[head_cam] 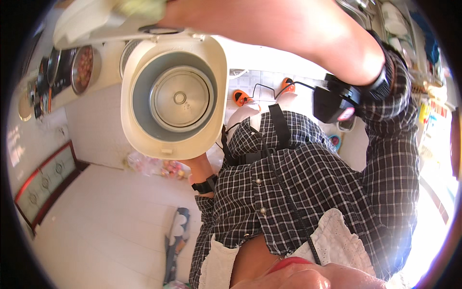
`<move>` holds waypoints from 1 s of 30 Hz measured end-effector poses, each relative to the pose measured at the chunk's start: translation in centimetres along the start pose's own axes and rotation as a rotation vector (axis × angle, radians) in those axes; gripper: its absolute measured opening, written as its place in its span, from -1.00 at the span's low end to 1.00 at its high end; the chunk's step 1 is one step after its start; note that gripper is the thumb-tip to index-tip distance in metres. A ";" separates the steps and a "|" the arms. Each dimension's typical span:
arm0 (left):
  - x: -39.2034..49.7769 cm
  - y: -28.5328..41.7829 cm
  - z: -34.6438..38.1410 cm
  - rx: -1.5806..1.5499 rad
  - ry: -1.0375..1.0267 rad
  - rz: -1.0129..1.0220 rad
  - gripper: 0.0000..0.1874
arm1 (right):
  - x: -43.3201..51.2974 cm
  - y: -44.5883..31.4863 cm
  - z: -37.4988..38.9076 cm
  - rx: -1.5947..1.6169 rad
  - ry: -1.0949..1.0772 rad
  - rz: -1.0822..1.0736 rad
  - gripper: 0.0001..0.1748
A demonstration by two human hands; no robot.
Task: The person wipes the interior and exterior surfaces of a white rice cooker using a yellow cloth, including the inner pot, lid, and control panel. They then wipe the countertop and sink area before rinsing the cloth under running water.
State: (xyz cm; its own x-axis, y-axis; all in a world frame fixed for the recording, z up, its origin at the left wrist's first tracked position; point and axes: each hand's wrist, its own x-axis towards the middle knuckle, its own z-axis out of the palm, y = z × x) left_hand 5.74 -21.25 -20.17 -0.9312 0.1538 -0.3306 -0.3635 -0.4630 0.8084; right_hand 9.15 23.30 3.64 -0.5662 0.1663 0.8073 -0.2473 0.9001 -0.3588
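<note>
A cream rice cooker stands open before me, its grey inner wall and round metal heating plate showing. A few droplets or specks lie on the plate. The raised lid is at the upper left. My right hand, blurred and partly cut off by the top edge, is at the lid with a yellow-green cloth in its grasp. My left hand is against the near side of the cooker; its fingers are hidden behind the body.
Left of the cooker, a metal bowl of small reddish items sits on the counter. Plastic bags lie below on the floor. A red-framed glass panel stands at far left. A black device with a cable hangs by my right forearm.
</note>
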 end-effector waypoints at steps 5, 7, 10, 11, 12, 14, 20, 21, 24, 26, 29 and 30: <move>0.4 1.1 0.6 0.068 -0.073 -0.029 -0.31 | 0.9 -0.4 0.0 -0.027 -0.245 0.204 -0.87; 0.5 1.2 0.8 0.085 -0.096 -0.034 -0.31 | 0.1 0.1 -0.1 0.042 -0.165 0.209 -0.86; 0.4 1.1 1.3 0.086 -0.132 -0.038 -0.30 | -1.6 0.7 -1.0 0.111 -0.078 0.240 -0.76; 0.4 1.0 1.6 0.078 -0.138 -0.031 -0.30 | -2.3 1.0 -1.7 0.127 -0.059 0.209 -0.72; 0.3 0.9 2.0 0.074 -0.150 -0.027 -0.30 | -3.0 1.2 -2.5 0.142 -0.039 0.178 -0.69; 0.0 0.8 3.1 0.064 -0.174 -0.024 -0.29 | -4.2 1.4 -4.1 0.330 -0.017 0.318 -0.68; -2.2 0.5 7.2 0.285 -0.099 -0.025 -0.13 | -6.5 -0.7 -10.6 -0.151 -0.069 0.682 -0.29; -2.6 0.4 7.9 0.178 -0.078 -0.116 -0.07 | -6.8 -0.4 -11.2 -0.164 -0.039 0.631 -0.30; -2.7 0.3 10.2 0.134 -0.059 -0.218 -0.06 | -7.2 0.8 -12.6 -0.184 0.041 0.624 -0.32; -2.9 0.0 11.4 0.233 -0.216 -0.237 -0.03 | -7.0 1.4 -13.4 -0.240 0.057 0.659 -0.31; -3.3 -1.3 12.2 0.270 -0.262 -0.372 -0.06 | -6.8 1.2 -14.2 -0.234 0.072 0.727 -0.30; -3.4 -1.8 12.1 0.135 -0.297 -0.432 -0.11 | -6.6 1.0 -14.4 -0.289 0.065 0.718 -0.30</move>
State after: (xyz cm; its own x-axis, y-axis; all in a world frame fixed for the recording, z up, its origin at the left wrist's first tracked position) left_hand 9.24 -10.35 -14.63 -0.6571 0.5543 -0.5108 -0.6972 -0.1893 0.6914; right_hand 23.97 28.91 4.72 -0.4609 0.7635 0.4524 0.3823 0.6308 -0.6752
